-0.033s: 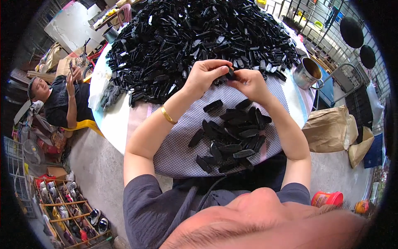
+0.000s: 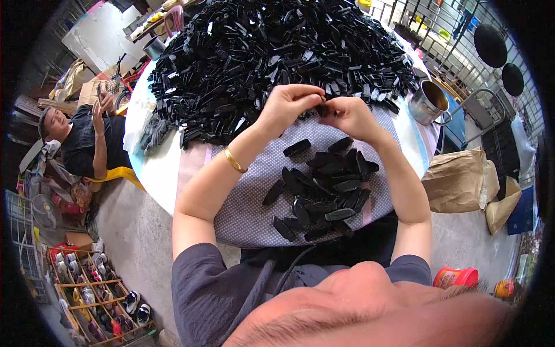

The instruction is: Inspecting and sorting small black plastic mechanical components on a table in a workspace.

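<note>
My left hand (image 2: 284,107) and my right hand (image 2: 352,117) meet over the table at the near edge of a big heap of black oblong plastic pieces (image 2: 272,55). Fingertips of both hands pinch one small black plastic piece (image 2: 324,107), mostly covered by the fingers. A gold bangle (image 2: 233,161) circles my left wrist. Between my forearms lies a smaller loose pile of similar black pieces (image 2: 329,184), on a grey dotted cloth (image 2: 243,211).
The round table (image 2: 151,173) carries a metal pot (image 2: 428,104) at right and a dark grey glove-like cloth (image 2: 155,134) at left. A seated person (image 2: 78,139) is beyond the left edge. Brown paper bags (image 2: 457,182) stand right; a shoe rack (image 2: 101,295) stands lower left.
The piece between my fingertips has turned slightly, and my right fingers have shifted on it. Both piles look the same.
</note>
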Demonstrator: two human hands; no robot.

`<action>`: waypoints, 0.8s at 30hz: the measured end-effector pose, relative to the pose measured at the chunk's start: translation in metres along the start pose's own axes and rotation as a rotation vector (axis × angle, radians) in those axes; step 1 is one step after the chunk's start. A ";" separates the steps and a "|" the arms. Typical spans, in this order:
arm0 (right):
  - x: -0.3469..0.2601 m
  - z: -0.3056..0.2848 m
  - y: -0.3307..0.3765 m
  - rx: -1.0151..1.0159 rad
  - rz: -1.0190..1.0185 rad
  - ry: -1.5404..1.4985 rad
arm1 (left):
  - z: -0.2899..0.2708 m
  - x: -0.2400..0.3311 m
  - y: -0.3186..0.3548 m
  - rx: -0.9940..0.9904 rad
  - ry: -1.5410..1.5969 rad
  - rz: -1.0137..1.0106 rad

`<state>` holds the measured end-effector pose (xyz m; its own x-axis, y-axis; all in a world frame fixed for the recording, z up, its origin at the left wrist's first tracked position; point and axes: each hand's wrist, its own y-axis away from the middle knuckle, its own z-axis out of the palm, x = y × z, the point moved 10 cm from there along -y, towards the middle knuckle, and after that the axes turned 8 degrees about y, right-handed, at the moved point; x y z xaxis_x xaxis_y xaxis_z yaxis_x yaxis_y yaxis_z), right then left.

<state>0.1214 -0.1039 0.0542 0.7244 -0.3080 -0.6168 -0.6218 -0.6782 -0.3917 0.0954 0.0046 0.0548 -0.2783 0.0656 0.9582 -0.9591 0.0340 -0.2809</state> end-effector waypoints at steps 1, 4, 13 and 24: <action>0.002 0.005 -0.003 -0.130 -0.078 0.123 | 0.002 -0.002 -0.001 -0.031 -0.244 -0.030; 0.035 -0.043 -0.010 0.134 -0.039 0.104 | 0.044 0.006 0.015 -0.237 -0.465 0.038; 0.039 -0.010 -0.043 0.202 -0.213 0.610 | 0.038 0.016 0.014 -0.029 -0.817 0.401; 0.028 -0.035 -0.039 0.372 -0.138 0.561 | 0.029 -0.003 0.011 0.067 -1.301 0.341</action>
<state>0.1761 -0.1090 0.0762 0.7869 -0.6017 -0.1368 -0.5007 -0.4929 -0.7116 0.0845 -0.0242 0.0502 -0.3116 -0.9275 0.2067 -0.8232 0.1549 -0.5462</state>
